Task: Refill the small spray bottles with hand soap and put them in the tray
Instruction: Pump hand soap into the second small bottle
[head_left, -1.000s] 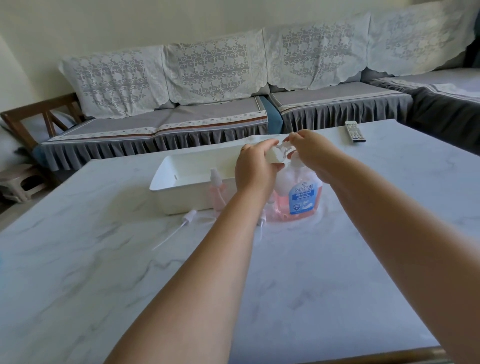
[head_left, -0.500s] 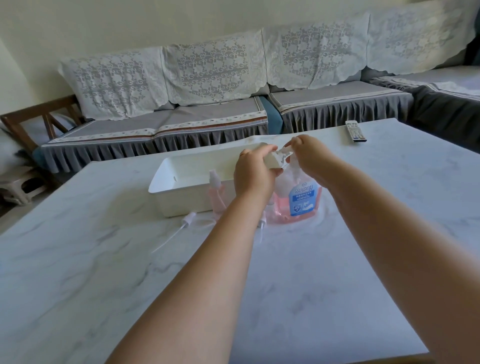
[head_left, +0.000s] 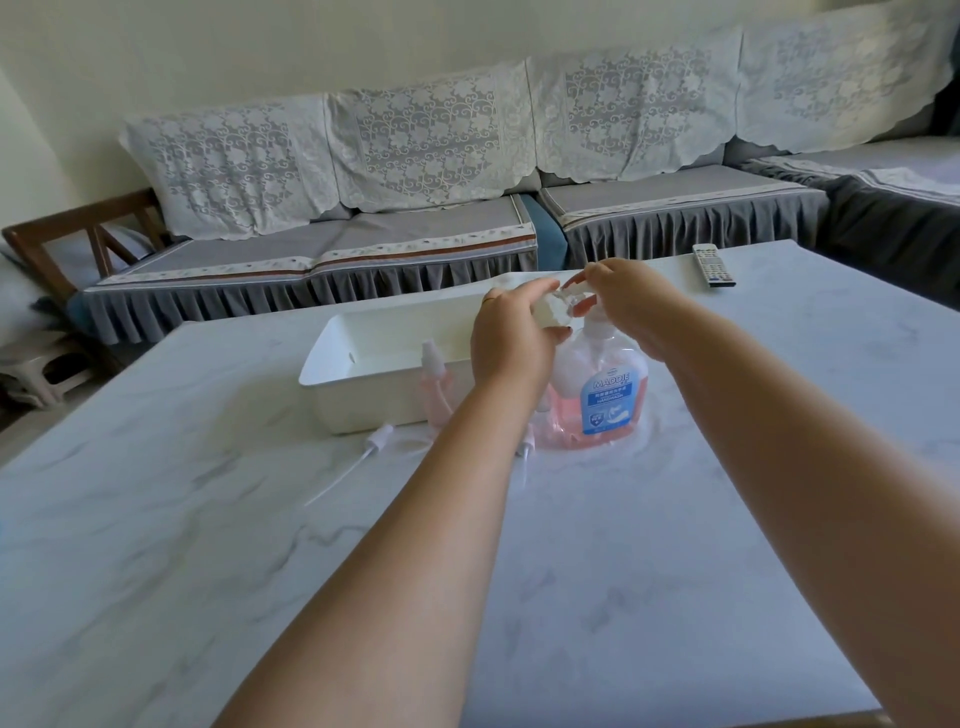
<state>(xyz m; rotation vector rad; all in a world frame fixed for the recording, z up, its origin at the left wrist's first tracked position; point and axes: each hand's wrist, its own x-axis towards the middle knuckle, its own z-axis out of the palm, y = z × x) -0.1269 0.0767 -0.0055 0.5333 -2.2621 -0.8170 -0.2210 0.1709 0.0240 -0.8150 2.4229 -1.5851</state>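
A pink hand soap bottle (head_left: 605, 400) with a blue label and a pump stands on the marble table. My left hand (head_left: 511, 338) grips a small clear spray bottle (head_left: 551, 310) tilted at the pump's spout. My right hand (head_left: 628, 304) rests on the pump head, fingers curled over it. A white tray (head_left: 358, 395) sits just left of the soap bottle. In front of the tray stands a small pink spray bottle (head_left: 434, 379). A loose sprayer top with a long tube (head_left: 363, 452) lies on the table, and another sprayer top (head_left: 527, 447) shows beside my left forearm.
A remote control (head_left: 712, 264) lies at the table's far right. A sofa (head_left: 415, 218) with grey covers and lace runs behind the table. A wooden chair (head_left: 78, 234) and a low stool (head_left: 36, 369) stand at the left.
Both hands have stayed at the pump with the small bottle; my right hand has shifted slightly on the pump head. The view has tilted a little.
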